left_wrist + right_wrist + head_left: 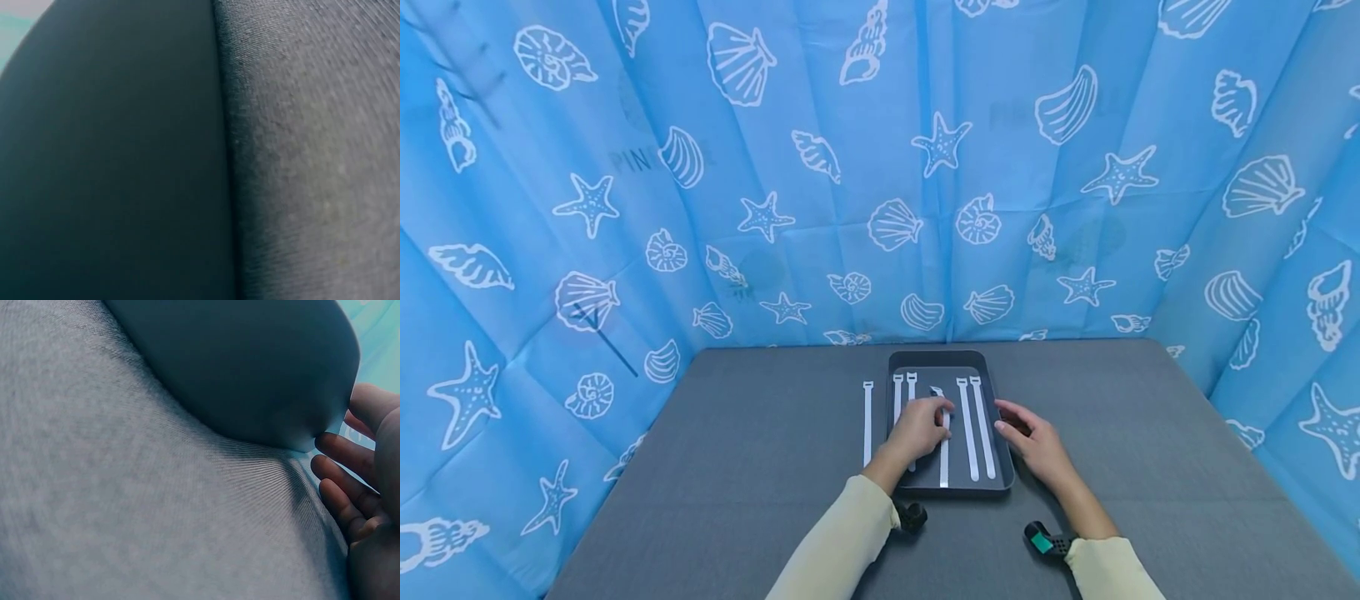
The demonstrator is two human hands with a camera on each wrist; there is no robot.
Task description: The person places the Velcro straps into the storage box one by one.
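A dark grey tray (951, 358) lies at the table's middle with several white straps in it. My left hand (944, 413) reaches over the tray and pinches the middle strap (943, 460), whose far end (937, 391) is lifted and curled. Two straps (976, 429) lie flat to its right, and two more (904, 390) lie partly under my left hand. My right hand (1006, 420) rests at the tray's right rim, fingers (342, 470) relaxed beside the tray's outer wall (250, 369). The left wrist view holds only the tray wall (112, 156) and cloth.
One more white strap (867, 421) lies on the grey table cloth (760, 467) just left of the tray. Blue curtains with shell prints (880, 167) close off the back and both sides. Black wrist cameras (1045, 542) sit at my cuffs.
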